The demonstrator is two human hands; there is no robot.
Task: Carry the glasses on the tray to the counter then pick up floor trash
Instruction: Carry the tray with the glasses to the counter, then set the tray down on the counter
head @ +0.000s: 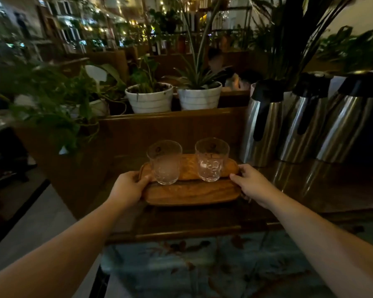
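An oval wooden tray (190, 193) lies flat over the dark wooden counter (310, 190); whether it rests on the counter I cannot tell. Two clear textured glasses stand upright on it: the left glass (165, 162) and the right glass (211, 159), both apparently empty. My left hand (128, 188) grips the tray's left end, thumb on top near the left glass. At the tray's right end my right hand (249, 183) holds on, fingers curled over the rim. No floor trash is visible.
Three steel thermos jugs (265, 125) stand on the counter right of the tray. Behind a wooden partition (170, 130) sit two white plant pots (149, 97) and leafy plants. A patterned surface (202, 265) lies below the counter edge; pale floor (37, 224) at left.
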